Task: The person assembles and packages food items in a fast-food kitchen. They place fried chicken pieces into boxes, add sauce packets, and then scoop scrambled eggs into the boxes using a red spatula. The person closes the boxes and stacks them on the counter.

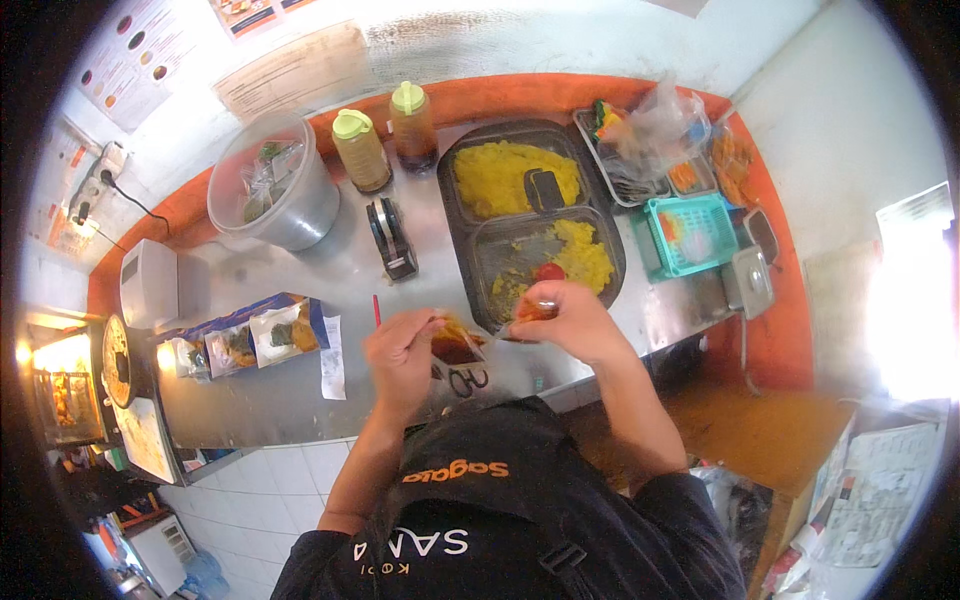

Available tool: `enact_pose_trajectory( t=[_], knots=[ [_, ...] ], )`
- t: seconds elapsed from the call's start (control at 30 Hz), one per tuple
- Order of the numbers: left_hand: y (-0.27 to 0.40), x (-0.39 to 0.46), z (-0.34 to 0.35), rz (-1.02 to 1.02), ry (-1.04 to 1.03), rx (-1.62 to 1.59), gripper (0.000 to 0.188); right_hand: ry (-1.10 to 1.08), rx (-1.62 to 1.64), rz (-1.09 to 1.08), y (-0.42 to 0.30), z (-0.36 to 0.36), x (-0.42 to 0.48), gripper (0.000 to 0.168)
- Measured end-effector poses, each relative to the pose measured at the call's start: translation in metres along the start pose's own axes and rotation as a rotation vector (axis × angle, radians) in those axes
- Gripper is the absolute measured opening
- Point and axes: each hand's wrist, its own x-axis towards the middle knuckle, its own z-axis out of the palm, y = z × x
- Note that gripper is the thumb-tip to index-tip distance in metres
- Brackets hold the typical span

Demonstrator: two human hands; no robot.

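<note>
My left hand (pixel 401 352) pinches the upper edge of a small clear plastic bag (pixel 456 341) with dark red-brown sauce inside. The bag hangs just above the steel counter (pixel 382 405). To its right, my right hand (pixel 566 319) closes its fingertips on a small clear pouch (pixel 534 309) with orange-red contents; its exact shape is partly hidden by the fingers. Black-handled scissors (pixel 469 382) lie below the sauce bag, near my apron (pixel 480 450). Behind my right hand stands a black two-part tray (pixel 461 232) of yellow rice (pixel 517 172), with a red round item (pixel 550 272) in its near part.
A tape dispenser (pixel 391 240), two squeeze bottles (pixel 361 154) and a clear bucket (pixel 311 202) of small bags stand behind. At left are open food boxes (pixel 285 330), a paper slip (pixel 332 358) and a red stick (pixel 376 309). A turquoise basket (pixel 694 236) is at right.
</note>
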Motion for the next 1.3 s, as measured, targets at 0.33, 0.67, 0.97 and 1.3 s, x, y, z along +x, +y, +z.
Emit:
enact_pose_trajectory(
  t=[0.33, 0.67, 0.97, 1.3],
  knots=[
    [-0.014, -0.025, -0.044, -0.137, 0.155, 0.052, 0.011, 0.120, 0.355, 0.032, -0.015, 0.044, -0.012, 0.016],
    [-0.039, -0.035, -0.115, -0.532, 0.113, -0.296, 0.013, 0.056, 0.129, -0.180, -0.032, 0.075, -0.020, 0.009],
    [-0.087, -0.056, -0.126, -0.730, -0.637, -0.759, 0.055, -0.262, -0.045, -0.129, -0.063, 0.119, 0.008, 0.007],
    [-0.102, -0.065, -0.155, -0.591, -0.730, -0.430, 0.026, -0.289, -0.282, -0.216, -0.090, 0.121, 0.008, 0.007]
  ],
)
